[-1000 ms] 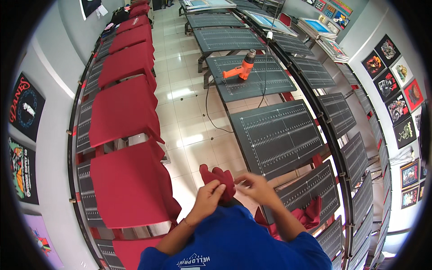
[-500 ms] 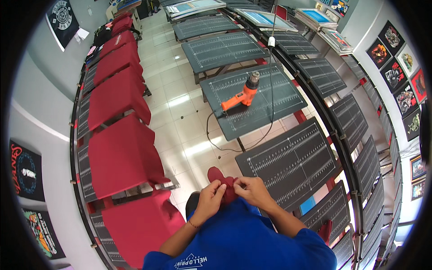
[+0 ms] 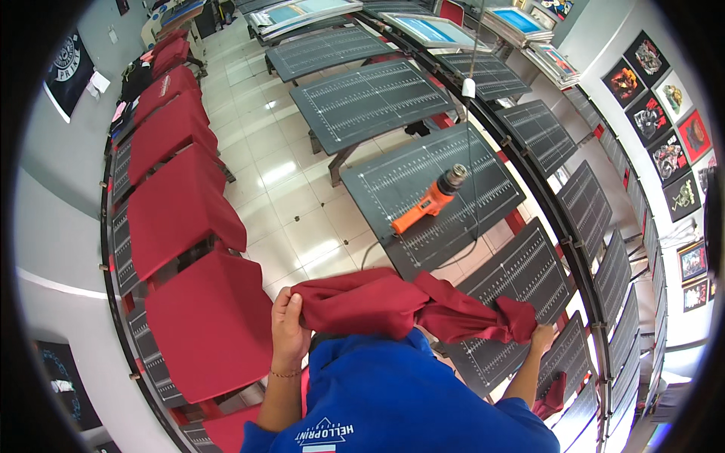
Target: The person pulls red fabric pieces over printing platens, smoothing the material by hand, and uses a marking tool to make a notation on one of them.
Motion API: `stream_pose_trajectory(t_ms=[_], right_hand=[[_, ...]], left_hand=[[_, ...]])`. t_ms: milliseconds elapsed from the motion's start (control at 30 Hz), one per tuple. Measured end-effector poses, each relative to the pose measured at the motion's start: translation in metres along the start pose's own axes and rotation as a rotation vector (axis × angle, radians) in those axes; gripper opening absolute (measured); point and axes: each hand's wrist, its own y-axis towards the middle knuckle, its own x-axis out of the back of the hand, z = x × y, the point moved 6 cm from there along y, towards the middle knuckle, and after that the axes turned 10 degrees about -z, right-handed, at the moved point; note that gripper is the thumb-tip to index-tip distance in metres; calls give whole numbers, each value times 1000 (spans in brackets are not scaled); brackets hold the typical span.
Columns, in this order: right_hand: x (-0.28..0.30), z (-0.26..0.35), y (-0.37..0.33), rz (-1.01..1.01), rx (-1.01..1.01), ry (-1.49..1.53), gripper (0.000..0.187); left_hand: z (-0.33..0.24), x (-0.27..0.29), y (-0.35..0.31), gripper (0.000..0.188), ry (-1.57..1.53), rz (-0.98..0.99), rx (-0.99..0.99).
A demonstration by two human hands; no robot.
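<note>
A dark red piece of fabric (image 3: 362,302) is stretched loosely between my hands in front of my body, bunched and folded along its middle. My left hand (image 3: 288,321) grips its left end, thumb on top. Out to the right, my right hand (image 3: 541,337) is closed on the other end, over the edge of a dark ruled printing board (image 3: 495,355). Part of that board is hidden under the cloth. Beyond the fabric, an orange heat gun (image 3: 429,205) lies on the board ahead, its nozzle pointing away to the right.
Red cloth-covered boards (image 3: 208,325) run in a row on the left. More ruled boards (image 3: 370,102) line a dark rail (image 3: 578,275) on the right. A cable (image 3: 470,128) hangs near the heat gun. Tiled floor (image 3: 291,204) lies between the rows. Framed screens (image 3: 302,15) rest at the back.
My hands, earlier close together on the bunched cloth, have spread wide apart. The red fabric is now drawn out between them. The view has shifted somewhat.
</note>
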Motion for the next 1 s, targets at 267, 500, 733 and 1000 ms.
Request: stream_pose_trajectory(t_ms=[267,500,733,1000], right_hand=[[235,436,-301,904,831,1339,30],[280,530,-396,522,1350,969,18],[166,583,-315,1207,20,1627,22],[218,539,-151,121,-160,2222,19]], left_hand=[[-21,-21,77,15,188,249,139],[-75,18,109,21,709,155,-175],[-106,110,155,12,12,-253,-329],[-223,187,211,33,-270,-590,-408]])
